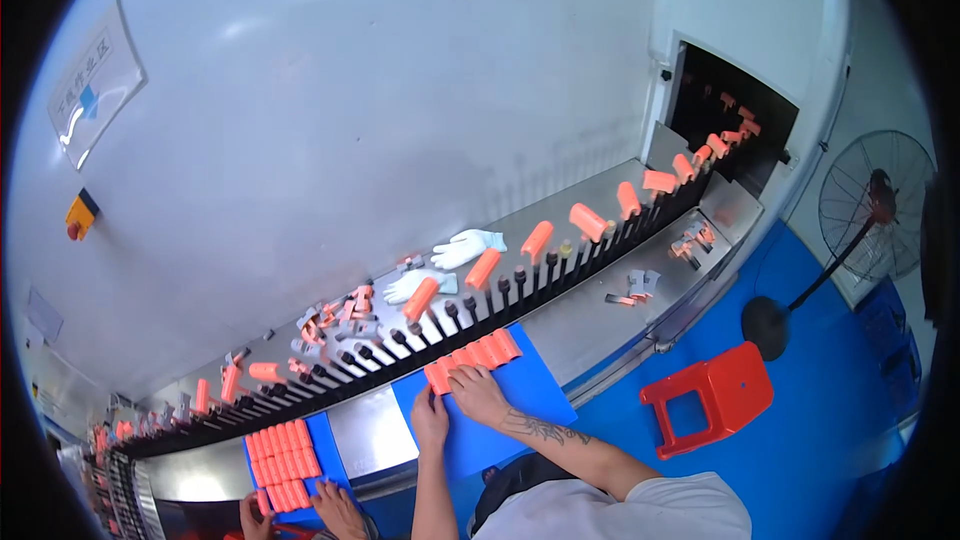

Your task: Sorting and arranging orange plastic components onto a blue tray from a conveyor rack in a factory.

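Several orange curved plastic parts (496, 346) lie side by side in a row on a blue sheet (520, 395) in front of me. At the row's left end, my left hand (430, 422) has its fingers closed at the edge of an orange part. My right hand (477, 395) reaches over the same end, fingers curled onto the orange part (438, 376); its fingertips are partly hidden. Just beyond the sheet runs a line of black upright holders (519, 282), some carrying orange parts (484, 268).
Another person's hands (338, 510) are at stacked orange parts (282, 452) at lower left. White gloves (466, 248) and loose grey-and-orange pieces (340, 318) lie behind the holders. A red stool (708, 398) and a standing fan (876, 198) are on the right.
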Tool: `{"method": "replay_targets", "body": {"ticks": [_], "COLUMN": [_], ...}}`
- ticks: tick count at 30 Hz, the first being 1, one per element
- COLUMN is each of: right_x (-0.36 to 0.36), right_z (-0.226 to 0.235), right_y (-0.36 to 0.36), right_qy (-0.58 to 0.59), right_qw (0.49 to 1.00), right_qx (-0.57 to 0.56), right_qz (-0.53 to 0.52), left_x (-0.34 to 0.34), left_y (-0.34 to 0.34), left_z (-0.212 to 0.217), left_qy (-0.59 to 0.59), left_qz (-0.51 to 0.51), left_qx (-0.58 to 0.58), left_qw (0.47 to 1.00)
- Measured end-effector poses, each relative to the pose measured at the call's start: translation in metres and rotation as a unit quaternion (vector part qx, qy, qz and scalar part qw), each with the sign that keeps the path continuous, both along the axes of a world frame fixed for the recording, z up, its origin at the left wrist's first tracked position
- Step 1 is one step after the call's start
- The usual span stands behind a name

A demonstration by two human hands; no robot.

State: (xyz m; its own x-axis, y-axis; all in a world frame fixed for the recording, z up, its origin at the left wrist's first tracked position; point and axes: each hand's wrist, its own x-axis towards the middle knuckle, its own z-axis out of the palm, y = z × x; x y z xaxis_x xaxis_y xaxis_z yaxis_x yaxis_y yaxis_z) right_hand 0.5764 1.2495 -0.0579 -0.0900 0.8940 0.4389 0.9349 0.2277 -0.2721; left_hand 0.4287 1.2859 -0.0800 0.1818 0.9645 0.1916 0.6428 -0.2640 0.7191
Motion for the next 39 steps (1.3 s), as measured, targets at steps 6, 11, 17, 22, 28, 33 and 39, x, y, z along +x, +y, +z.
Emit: {"method": "replay_targets", "body": {"ticks": [6,11,17,22,28,33,39], "right_x": [0.022,0.106,0.17,0.177,0.133,0.105,0.108], "right_z": [0.021,0.071,0.163,0.176,0.176,0.18,0.191], "right_y": [-0.03,-0.052,0.026,0.056,0.053,0.065,0.071], "right_qy": [0.121,0.274,0.172,-0.018,0.129,0.115,0.455], "right_qw": [0.993,0.943,0.94,0.998,0.992,0.993,0.89], "right_qx": [-0.006,0.139,0.222,0.01,-0.01,-0.011,0.006], "right_qz": [-0.012,-0.128,-0.192,-0.058,0.003,0.004,0.0], "left_x": [0.0,0.024,0.102,0.103,0.061,0.034,-0.016], "left_y": [-0.013,-0.052,0.02,0.075,0.088,0.086,-0.002], "left_z": [0.009,0.057,0.184,0.216,0.226,0.224,0.237], "left_qy": [-0.01,-0.123,0.007,0.233,0.23,0.324,0.102], "left_qz": [0.03,0.009,-0.144,-0.135,-0.079,-0.066,0.039], "left_qx": [0.028,-0.03,0.273,0.151,0.097,0.177,0.286], "left_qw": [0.999,0.992,0.951,0.951,0.965,0.927,0.952]}}
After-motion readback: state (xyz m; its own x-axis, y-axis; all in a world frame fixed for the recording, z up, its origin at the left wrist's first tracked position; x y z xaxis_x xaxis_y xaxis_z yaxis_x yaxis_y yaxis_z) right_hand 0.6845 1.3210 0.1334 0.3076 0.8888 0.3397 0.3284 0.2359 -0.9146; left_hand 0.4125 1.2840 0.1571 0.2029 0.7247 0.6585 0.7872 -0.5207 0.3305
